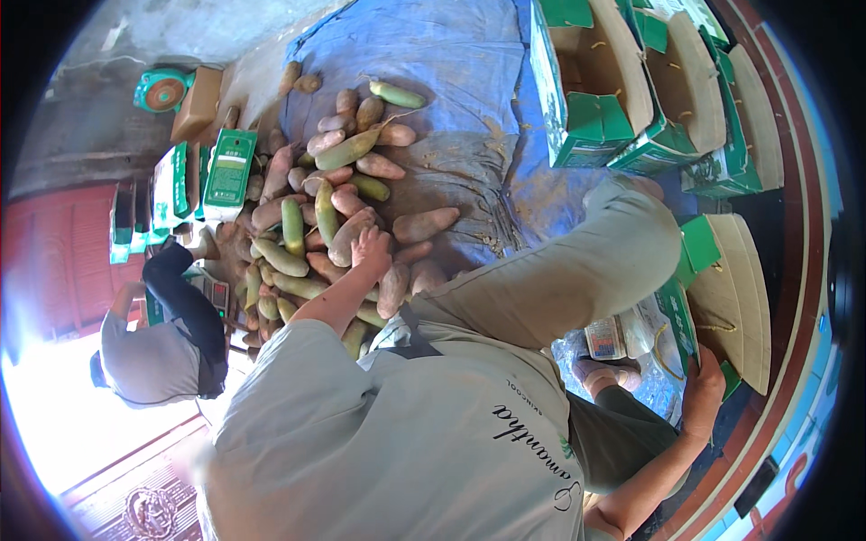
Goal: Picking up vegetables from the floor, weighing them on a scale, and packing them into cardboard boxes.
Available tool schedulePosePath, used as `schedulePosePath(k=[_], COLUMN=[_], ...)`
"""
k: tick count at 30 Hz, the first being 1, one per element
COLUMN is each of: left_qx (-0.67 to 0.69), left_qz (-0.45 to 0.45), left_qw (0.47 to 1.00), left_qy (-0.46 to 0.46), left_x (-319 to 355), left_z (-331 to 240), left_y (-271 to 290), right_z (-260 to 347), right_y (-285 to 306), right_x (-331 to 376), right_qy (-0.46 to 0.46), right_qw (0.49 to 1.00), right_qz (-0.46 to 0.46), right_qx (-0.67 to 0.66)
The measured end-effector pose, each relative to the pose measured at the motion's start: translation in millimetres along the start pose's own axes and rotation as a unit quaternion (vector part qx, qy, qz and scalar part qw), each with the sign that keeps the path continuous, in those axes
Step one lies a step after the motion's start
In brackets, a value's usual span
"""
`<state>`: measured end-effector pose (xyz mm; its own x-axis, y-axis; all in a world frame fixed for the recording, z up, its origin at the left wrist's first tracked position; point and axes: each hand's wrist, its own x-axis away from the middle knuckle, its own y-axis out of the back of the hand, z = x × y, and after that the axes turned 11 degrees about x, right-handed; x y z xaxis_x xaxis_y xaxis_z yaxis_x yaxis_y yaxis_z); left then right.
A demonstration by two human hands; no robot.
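Observation:
My left hand is on top of the pile, its fingers curled over a pinkish-brown root vegetable that looks like a large sweet potato. Around it lie more pinkish-brown roots, such as one root to the right, mixed with long green radish-like vegetables, one of them a green one. Low on the right, my right hand grips the edge of an open green carton with a tan inside and a cord handle. Part of that hand's grip is hidden behind the carton's edge.
Open green cartons stand in a row at the far right. Blue sheeting covers the floor. At left, another person bends beside a scale, near more green cartons. My raised knee lies between pile and carton.

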<state>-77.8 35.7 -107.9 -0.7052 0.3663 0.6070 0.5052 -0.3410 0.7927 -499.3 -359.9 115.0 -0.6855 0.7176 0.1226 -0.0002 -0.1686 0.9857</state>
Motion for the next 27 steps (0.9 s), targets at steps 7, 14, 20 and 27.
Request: schedulePosePath(k=[7,14,20,27], left_qx=[0.124,0.179,0.126,0.323], left_qz=[-0.102,-0.026,-0.015,0.026], left_qw=[0.962,0.933,0.939,0.921], left_qy=[0.220,0.310,0.320,0.218], left_x=[-4,-18,-26,-33], left_z=[58,57,52,26], left_y=[9,20,24,44], right_z=[-4,-4,1,4], right_y=[6,2,5,7], right_x=[5,4,3,6], right_qy=[-0.053,-0.075,-0.067,-0.055], right_qw=[0.996,0.994,0.994,0.996], right_qz=[0.051,0.056,0.042,-0.003], right_qx=[-0.057,-0.053,-0.080,-0.070])
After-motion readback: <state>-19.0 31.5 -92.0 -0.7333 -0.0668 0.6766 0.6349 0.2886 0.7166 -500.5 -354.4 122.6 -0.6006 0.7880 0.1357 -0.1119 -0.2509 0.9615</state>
